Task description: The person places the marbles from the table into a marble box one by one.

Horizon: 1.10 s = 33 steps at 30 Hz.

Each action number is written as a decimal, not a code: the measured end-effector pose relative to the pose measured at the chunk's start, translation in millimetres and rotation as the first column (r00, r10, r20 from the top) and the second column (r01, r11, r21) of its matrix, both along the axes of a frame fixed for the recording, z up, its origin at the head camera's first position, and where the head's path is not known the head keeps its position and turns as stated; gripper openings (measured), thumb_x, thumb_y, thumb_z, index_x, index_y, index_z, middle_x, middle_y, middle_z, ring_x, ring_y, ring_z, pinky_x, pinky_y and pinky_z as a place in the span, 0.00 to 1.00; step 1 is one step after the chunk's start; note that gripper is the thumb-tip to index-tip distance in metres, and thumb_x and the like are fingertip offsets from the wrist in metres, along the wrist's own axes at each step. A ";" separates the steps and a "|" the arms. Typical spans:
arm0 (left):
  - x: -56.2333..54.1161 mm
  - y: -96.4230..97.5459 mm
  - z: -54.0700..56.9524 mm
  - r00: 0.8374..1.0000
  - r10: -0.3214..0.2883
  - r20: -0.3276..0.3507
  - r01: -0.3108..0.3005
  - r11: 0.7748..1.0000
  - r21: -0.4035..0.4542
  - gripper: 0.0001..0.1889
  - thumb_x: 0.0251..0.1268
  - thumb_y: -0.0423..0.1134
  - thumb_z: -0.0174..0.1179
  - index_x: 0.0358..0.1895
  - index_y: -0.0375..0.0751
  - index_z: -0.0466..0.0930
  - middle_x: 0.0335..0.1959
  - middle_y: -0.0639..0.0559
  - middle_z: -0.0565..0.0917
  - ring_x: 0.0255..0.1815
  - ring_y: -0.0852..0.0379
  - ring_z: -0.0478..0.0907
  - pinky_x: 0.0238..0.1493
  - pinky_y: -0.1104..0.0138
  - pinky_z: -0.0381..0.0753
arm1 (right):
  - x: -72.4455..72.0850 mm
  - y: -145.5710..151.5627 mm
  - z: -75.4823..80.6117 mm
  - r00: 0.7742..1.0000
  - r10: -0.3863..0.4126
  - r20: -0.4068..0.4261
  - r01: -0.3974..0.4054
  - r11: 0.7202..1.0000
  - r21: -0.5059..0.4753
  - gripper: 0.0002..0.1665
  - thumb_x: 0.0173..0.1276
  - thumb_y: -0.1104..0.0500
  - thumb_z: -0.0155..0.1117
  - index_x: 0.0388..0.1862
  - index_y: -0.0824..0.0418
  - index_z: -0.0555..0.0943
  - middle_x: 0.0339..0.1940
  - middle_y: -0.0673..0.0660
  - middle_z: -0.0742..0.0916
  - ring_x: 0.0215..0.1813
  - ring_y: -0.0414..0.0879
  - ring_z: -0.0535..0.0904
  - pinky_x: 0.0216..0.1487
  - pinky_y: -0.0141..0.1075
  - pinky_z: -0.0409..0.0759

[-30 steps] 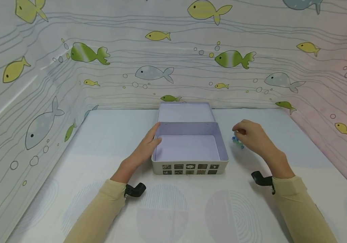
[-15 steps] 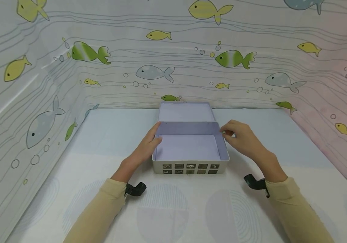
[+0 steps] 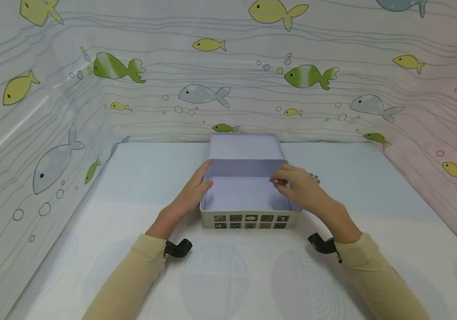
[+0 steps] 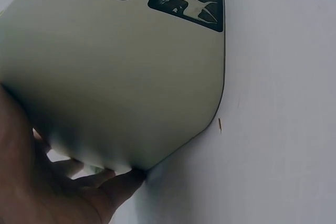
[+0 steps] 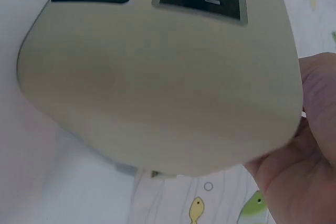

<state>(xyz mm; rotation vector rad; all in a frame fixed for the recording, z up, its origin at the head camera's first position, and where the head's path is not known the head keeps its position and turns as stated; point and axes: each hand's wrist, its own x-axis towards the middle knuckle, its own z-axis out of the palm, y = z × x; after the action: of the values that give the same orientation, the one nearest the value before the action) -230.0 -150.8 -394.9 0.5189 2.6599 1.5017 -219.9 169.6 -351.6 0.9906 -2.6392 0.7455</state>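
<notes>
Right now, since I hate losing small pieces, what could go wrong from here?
The right grip pinches a tiny object, hard to make out, above or inside the open box; it might slip. Bead-like pieces lie beyond that grip, outside the box, so they could get knocked if it swings wide. The left grip holds the box; a tug might shift it.
</notes>
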 end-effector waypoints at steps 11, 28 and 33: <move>-1.9 0.5 -0.3 1.000 0.000 -0.008 0.000 1.000 -0.005 0.34 0.76 0.38 0.40 0.81 0.42 0.39 0.83 0.46 0.43 0.84 0.46 0.39 0.83 0.48 0.42 | -0.5 -23.1 -9.1 0.998 0.064 0.019 -0.065 0.996 0.064 0.08 0.63 0.71 0.68 0.41 0.65 0.86 0.35 0.54 0.84 0.36 0.43 0.78 0.38 0.34 0.81; -4.1 0.4 -2.1 1.000 -0.002 -0.014 0.002 1.000 0.010 0.34 0.77 0.37 0.40 0.81 0.44 0.40 0.83 0.47 0.43 0.84 0.46 0.39 0.83 0.47 0.42 | -8.6 -34.2 -12.3 0.975 0.026 0.222 -0.071 0.978 0.196 0.10 0.66 0.70 0.61 0.40 0.63 0.87 0.38 0.54 0.87 0.39 0.43 0.78 0.42 0.37 0.80; -5.1 1.3 -3.8 1.000 -0.001 -0.013 0.001 1.000 0.003 0.34 0.76 0.36 0.39 0.82 0.45 0.39 0.83 0.47 0.43 0.84 0.46 0.39 0.83 0.47 0.41 | -15.5 -36.9 -16.7 0.950 -0.007 0.313 -0.092 0.950 0.298 0.12 0.64 0.71 0.58 0.37 0.61 0.87 0.38 0.54 0.89 0.39 0.44 0.79 0.43 0.39 0.82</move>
<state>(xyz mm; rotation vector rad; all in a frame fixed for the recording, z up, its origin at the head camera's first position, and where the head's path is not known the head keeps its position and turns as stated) -235.2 -149.5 -398.7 0.5313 2.6671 1.5076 -235.4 132.7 -368.4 1.0886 -3.0907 0.5410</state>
